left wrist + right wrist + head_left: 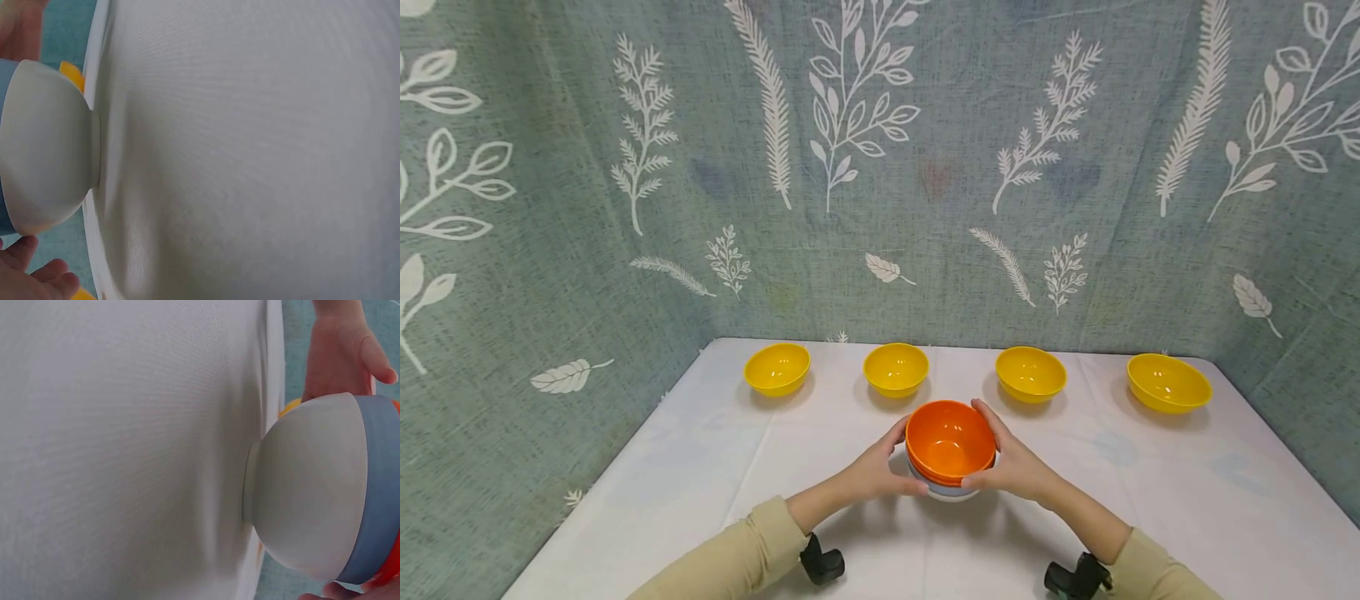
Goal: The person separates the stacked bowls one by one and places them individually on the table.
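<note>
Saw the stack (950, 454) near the middle of the table (715, 467), between left hand (874, 475) and right hand (1021, 470), with the fingers and thumb of each spread apart and curved round its sides. Could not tell lifted from resting. Judged it light, stiff, rather slick, perhaps prone to chipping; best gripped low, on the white-blue bowl (306, 487), from both sides at once. Counted four yellow bowls (896, 371) in a row beyond, one white-blue bowl below, at least one orange bowl (950, 433) above, possibly two, judging by the doubled edge.
</note>
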A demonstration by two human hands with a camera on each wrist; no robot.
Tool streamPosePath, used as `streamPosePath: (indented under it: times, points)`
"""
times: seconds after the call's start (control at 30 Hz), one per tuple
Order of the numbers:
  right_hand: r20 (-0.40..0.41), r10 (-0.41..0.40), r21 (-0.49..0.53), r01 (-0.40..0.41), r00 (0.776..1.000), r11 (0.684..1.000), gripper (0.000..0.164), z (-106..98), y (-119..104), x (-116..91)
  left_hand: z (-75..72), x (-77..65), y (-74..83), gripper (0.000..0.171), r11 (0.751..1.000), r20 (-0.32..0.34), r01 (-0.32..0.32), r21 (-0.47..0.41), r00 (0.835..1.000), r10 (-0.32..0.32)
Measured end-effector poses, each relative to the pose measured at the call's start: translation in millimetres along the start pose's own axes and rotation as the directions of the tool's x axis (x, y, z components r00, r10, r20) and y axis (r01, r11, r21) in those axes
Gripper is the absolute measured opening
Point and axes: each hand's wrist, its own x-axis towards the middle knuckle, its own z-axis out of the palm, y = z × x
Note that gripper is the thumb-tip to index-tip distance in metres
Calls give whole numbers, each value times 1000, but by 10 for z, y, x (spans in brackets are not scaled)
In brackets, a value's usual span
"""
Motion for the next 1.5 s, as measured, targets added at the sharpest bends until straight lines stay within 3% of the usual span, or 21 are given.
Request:
streamPosePath:
  times: [0.4, 0.87, 1.1, 1.5]
  points:
    - [20, -34, 13, 34, 999, 999, 115, 3, -11, 16, 79, 43, -9, 102, 999, -17, 19, -26, 1000, -20]
    - [-45, -60, -59, 57, 997, 997, 109, 35, 10, 42, 87, 71, -46, 101, 999, -15, -6, -42, 1000, 5]
    - [-58, -51, -45, 49, 997, 998, 108, 39, -14, 27, 90, 61, -37, 101, 999, -10, -1, -46, 1000, 0]
    - [-93, -86, -15, 85, 992, 996, 109, -130, -145, -13, 75, 67, -40, 101, 999, 6, 11, -46, 1000, -11]
